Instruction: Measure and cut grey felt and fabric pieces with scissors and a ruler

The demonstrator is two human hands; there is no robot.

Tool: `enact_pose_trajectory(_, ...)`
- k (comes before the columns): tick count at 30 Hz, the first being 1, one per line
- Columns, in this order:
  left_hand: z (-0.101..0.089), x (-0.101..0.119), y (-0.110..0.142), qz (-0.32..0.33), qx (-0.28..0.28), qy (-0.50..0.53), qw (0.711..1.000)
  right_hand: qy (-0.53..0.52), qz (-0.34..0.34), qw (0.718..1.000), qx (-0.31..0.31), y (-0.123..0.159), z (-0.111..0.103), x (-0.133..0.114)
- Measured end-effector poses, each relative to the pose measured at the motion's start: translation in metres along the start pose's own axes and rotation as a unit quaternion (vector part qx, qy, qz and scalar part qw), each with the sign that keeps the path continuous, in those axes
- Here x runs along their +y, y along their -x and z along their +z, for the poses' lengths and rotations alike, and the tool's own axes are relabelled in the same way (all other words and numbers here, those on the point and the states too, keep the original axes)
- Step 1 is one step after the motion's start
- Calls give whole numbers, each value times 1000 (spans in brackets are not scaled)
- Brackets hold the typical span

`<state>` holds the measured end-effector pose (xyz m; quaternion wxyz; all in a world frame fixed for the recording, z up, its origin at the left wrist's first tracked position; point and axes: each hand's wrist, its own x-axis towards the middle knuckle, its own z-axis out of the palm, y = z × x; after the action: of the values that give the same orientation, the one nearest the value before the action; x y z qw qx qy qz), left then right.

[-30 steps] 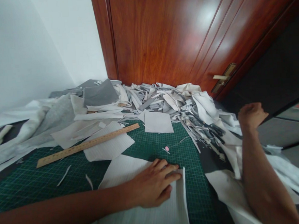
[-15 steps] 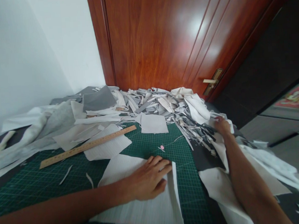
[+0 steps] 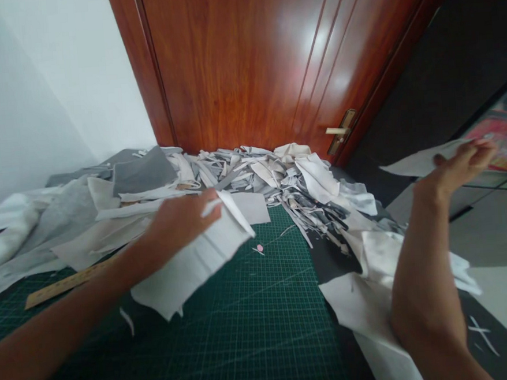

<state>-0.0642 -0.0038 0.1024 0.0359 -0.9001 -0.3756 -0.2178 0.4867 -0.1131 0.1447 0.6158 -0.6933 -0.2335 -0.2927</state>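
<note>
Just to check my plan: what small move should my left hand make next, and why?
Probably lay the white lined fabric piece from your left hand flat on the green cutting mat, because it hangs bent in your grip and the mat lies directly below it.

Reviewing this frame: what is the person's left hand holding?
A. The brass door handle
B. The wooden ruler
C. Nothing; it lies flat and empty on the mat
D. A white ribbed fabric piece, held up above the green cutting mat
D. The left hand holds the white ribbed fabric piece above the green cutting mat, while the wooden ruler lies on the mat.
</note>
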Motion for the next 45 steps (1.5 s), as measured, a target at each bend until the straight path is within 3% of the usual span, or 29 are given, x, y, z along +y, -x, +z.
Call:
enact_pose_trajectory(1, -13, -17, -5, -28, 20, -16, 999, -13, -8, 1000, -2, 0, -5, -11)
enact_pose_trajectory(3, -30, -51, -11, -81, 113, -61, 988, -55, -44, 997, -18, 5, -14, -35)
enact_pose_trajectory(5, -36, -80, -14, -74, 213, -79, 971, -172, -91, 975, -111, 18, -21, -63)
enact_pose_trajectory(6, -35, -91, -16, -68, 235, -75, 967, -238, -103, 958, -126, 27, -25, -78)
enact_pose_trajectory(7, -34, -98, -17, -62, 246, -65, 965, -272, -103, 937, -196, 38, -29, -93)
enact_pose_trajectory(9, -30, -99, -22, -48, 246, -34, 967, -303, -96, 907, -276, 61, -38, -123)
enact_pose_trajectory(11, -29, -82, -24, -7, 225, 7, 974, -318, -103, 872, -356, 83, -46, -147)
enact_pose_trajectory(13, -31, -49, -19, 54, 177, 67, 980, -300, -152, 838, -430, 104, -54, -164)
enact_pose_trajectory(16, -35, 11, 4, 113, 56, 204, 971, -251, -244, 754, -556, 129, -61, -182)
enact_pose_trajectory(18, -33, 44, 25, 137, 4, 251, 958, -249, -301, 695, -604, 145, -65, -192)
enact_pose_trajectory(21, -26, 68, 48, 130, -20, 296, 946, -280, -337, 618, -652, 164, -71, -204)
enact_pose_trajectory(23, -24, 68, 57, 110, -111, 328, 932, -300, -340, 572, -683, 173, -77, -209)
enact_pose_trajectory(26, -31, 59, 64, 98, -276, 369, 882, -316, -323, 510, -732, 179, -86, -210)
enact_pose_trajectory(29, -38, 54, 70, 107, -354, 438, 820, -331, -298, 475, -759, 181, -95, -207)
enact_pose_trajectory(31, -36, 53, 73, 91, -421, 494, 755, -329, -290, 466, -768, 184, -100, -204)
enact_pose_trajectory(35, -19, 52, 74, 48, -565, 587, 578, -341, -285, 478, -758, 189, -111, -199)
enact_pose_trajectory(36, -16, 50, 72, 48, -580, 595, 554, -342, -288, 491, -748, 189, -114, -197)
enact_pose_trajectory(37, -15, 46, 69, 53, -585, 596, 548, -338, -295, 507, -736, 187, -116, -196)
enact_pose_trajectory(38, -16, 42, 65, 60, -577, 589, 563, -327, -311, 525, -722, 185, -118, -195)
enact_pose_trajectory(39, -19, 38, 59, 69, -556, 570, 601, -309, -334, 546, -703, 182, -121, -194)
enact_pose_trajectory(40, -23, 33, 54, 77, -517, 537, 662, -289, -361, 570, -679, 178, -123, -192)
enact_pose_trajectory(41, -28, 28, 48, 81, -456, 484, 742, -267, -390, 594, -651, 176, -124, -191)
enact_pose_trajectory(43, -39, 19, 38, 79, -292, 338, 891, -219, -442, 638, -592, 173, -127, -187)
enact_pose_trajectory(44, -43, 16, 35, 80, -216, 262, 937, -193, -459, 654, -570, 175, -129, -185)
enact_pose_trajectory(45, -45, 13, 35, 85, -152, 195, 965, -165, -468, 664, -560, 178, -131, -182)
